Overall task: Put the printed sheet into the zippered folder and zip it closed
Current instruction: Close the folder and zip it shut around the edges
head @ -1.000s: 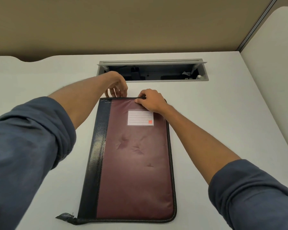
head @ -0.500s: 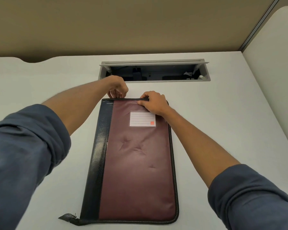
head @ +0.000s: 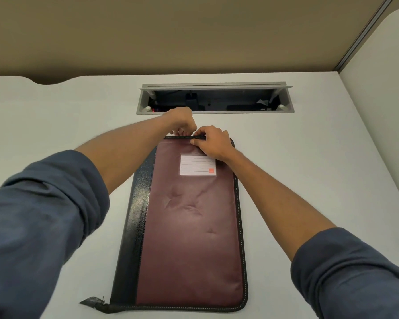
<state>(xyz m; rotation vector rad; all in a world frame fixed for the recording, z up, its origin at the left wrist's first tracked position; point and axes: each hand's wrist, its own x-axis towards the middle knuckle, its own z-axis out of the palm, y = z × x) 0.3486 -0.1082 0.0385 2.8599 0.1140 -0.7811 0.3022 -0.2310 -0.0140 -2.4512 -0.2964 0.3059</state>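
**Both hands at the far edge of the folder**

A maroon zippered folder (head: 189,226) lies flat on the white worktop (head: 55,134), its black spine strip (head: 134,226) along the left side and a white lined label (head: 198,165) near the far end of the cover. Both arms reach out over it, blue sleeves pushed up past the forearms.

The left hand (head: 180,122) is at the far edge, fingers curled downward and bunched as if pinching something small at the zipper line; what it grips is hidden beneath the fingers. The right hand (head: 213,142) sits just beside it, touching it or nearly so, thumb laid along the top seam and fingers curled over the edge, gripping the folder's far rim.

The zipper track (head: 241,226) runs down the right side and round the near corner, looking closed there. A black tail of tape (head: 92,303) sticks out at the near left corner. The printed sheet cannot be seen.

Beyond the hands, a grey cable box (head: 214,99) is set into the worktop, its lid raised, dark plugs inside.
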